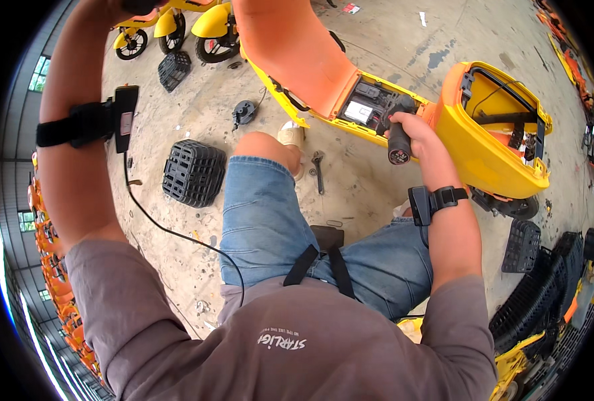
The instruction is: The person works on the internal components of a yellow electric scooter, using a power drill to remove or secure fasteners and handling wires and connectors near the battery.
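Clearly, the right hand (418, 132) has its fingers (401, 118) around a drill (398, 145) at the compartment (350, 125)'s right edge; the left hand (116, 9)'s, I can't tell.

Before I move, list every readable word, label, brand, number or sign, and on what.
Grey shirt: white lettering, not copied here.
Black tool in the right hand: markings too small to read.
Black box on the left forearm: label too small.
White panel in the yellow scooter: any print too small.

Head-worn fisheye view, facing down, shirt (283, 364) close below
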A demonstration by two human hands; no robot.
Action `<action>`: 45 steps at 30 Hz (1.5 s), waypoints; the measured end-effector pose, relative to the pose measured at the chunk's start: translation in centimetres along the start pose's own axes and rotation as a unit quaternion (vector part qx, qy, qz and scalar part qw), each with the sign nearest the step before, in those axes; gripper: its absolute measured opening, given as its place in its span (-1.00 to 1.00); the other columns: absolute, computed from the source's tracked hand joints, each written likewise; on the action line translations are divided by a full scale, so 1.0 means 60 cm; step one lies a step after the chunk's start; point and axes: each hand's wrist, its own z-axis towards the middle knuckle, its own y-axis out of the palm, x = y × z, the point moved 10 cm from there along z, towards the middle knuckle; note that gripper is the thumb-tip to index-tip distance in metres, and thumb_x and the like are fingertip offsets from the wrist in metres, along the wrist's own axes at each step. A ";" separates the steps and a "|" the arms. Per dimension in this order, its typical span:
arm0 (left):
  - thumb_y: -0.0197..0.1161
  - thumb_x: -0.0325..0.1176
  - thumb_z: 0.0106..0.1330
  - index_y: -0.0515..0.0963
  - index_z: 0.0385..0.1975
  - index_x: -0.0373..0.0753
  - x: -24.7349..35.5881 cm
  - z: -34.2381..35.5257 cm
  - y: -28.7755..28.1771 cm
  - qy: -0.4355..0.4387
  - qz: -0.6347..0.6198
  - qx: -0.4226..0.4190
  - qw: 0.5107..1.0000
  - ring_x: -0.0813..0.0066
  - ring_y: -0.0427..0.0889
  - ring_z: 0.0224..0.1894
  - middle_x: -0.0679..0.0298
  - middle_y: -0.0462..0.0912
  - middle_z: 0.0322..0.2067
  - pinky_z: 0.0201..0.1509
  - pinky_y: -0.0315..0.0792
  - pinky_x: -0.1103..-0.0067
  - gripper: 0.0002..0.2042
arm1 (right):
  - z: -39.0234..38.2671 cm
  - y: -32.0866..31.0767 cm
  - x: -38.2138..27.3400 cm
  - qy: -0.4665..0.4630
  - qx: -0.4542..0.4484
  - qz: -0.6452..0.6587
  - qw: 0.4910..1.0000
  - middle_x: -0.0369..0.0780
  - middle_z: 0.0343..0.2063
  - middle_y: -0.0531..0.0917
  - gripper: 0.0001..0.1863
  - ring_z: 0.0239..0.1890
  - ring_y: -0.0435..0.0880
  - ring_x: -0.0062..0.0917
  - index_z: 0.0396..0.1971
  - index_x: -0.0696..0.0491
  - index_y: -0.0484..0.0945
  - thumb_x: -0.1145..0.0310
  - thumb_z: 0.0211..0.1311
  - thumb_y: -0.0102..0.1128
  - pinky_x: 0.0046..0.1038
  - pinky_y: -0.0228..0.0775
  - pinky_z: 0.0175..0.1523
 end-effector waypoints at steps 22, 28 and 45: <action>0.17 -0.14 0.40 0.43 -0.45 -0.24 -0.060 -0.018 -0.102 0.051 0.096 -0.004 0.994 0.82 0.28 -0.77 0.48 0.41 -0.62 -0.70 0.20 0.81 -0.70 | -0.032 -0.020 0.012 0.024 0.032 0.130 0.991 -0.02 -0.33 0.59 -0.61 -0.44 0.70 -0.35 0.01 0.31 0.31 0.42 0.27 0.11 -0.38 0.66 -0.41; 0.22 -0.07 0.37 0.52 -0.33 -0.25 -0.054 -0.019 -0.112 0.046 0.133 0.084 0.986 0.85 0.33 -0.70 0.49 0.48 -0.56 -0.64 0.19 0.83 -0.68 | -0.037 -0.016 0.003 0.009 0.030 0.118 0.993 -0.01 -0.34 0.57 -0.64 -0.46 0.68 -0.31 -0.01 0.29 0.29 0.44 0.27 0.09 -0.29 0.65 -0.44; 0.25 -0.23 0.32 0.49 -0.10 -0.41 -0.046 -0.021 -0.085 0.002 0.000 -0.037 0.999 0.43 0.52 -0.50 0.18 0.59 -0.43 -0.47 0.41 0.63 -0.66 | -0.037 -0.028 -0.024 -0.017 0.031 0.142 0.989 -0.04 -0.28 0.55 -0.63 -0.37 0.71 -0.30 0.00 0.26 0.30 0.44 0.27 0.12 -0.31 0.67 -0.39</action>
